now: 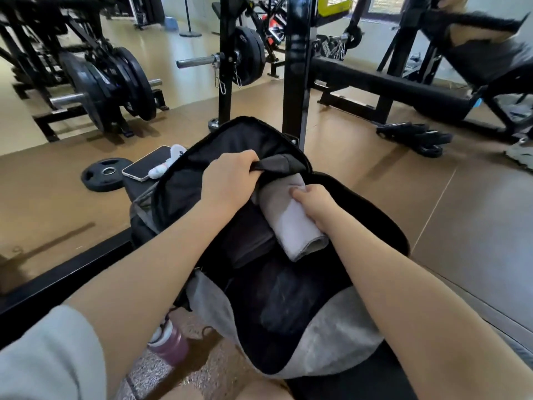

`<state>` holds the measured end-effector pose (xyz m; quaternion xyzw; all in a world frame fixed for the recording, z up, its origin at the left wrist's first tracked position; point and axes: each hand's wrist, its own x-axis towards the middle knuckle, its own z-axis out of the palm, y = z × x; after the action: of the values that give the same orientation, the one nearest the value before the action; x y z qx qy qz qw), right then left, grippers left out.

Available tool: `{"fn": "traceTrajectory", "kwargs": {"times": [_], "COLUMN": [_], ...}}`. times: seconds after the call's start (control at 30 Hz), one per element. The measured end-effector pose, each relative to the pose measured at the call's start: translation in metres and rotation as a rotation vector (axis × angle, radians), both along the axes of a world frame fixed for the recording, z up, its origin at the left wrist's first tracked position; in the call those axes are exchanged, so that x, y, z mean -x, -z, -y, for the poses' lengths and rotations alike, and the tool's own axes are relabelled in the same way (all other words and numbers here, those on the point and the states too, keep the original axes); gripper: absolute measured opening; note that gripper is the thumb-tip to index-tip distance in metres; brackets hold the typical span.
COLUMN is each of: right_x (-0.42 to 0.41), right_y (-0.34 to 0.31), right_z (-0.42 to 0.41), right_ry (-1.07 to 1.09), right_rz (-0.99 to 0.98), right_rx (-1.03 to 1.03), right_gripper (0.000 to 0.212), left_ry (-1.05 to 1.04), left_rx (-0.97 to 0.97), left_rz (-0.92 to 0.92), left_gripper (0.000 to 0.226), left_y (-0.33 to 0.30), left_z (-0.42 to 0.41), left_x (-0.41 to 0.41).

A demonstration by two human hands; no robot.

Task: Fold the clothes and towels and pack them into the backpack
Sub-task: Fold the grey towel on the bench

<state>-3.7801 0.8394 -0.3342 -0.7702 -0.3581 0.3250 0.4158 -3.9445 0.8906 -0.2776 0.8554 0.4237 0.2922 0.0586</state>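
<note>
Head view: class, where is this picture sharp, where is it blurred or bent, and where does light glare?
Head view: sharp on the left hand gripping the backpack flap and the right hand holding the grey towel; smeared at the top-right bench; wide-angle bending of the rack post; soft glare on the far floor.

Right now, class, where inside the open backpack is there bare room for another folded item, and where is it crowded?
Bare lining shows in the backpack below the grey towel, toward the near rim. The top end is crowded: left hand gripping an inner flap, right hand on the towel, dark folded clothes beside it.
</note>
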Motion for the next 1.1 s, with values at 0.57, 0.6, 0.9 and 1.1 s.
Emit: {"fn": "traceTrajectory", "kwargs": {"times": [0.57,0.6,0.9,1.1], "right_x": [0.005,0.004,-0.002,-0.01], "right_y": [0.053,0.054,0.041,0.018], "right_z": [0.056,0.048,0.039,0.095], "right_ry": [-0.673,-0.67,-0.647,-0.567], "right_rz": [0.945,0.966,0.941,0.899], "right_rx": [0.198,0.165,0.058,0.08], "right_gripper": [0.089,0.09,0.093,0.056], "left_ry": [0.132,0.13,0.094,0.223], "left_rx": [0.025,0.022,0.093,0.077], "left_rz": [0.076,0.083,0.05,-0.435], "left_gripper": [0.017,0.017,0.02,0.046], "left_y": [0.036,0.035,0.038,0.064], "left_z": [0.023,0.022,0.019,0.023], "left_x": [-0.002,-0.001,-0.008,-0.028]}}
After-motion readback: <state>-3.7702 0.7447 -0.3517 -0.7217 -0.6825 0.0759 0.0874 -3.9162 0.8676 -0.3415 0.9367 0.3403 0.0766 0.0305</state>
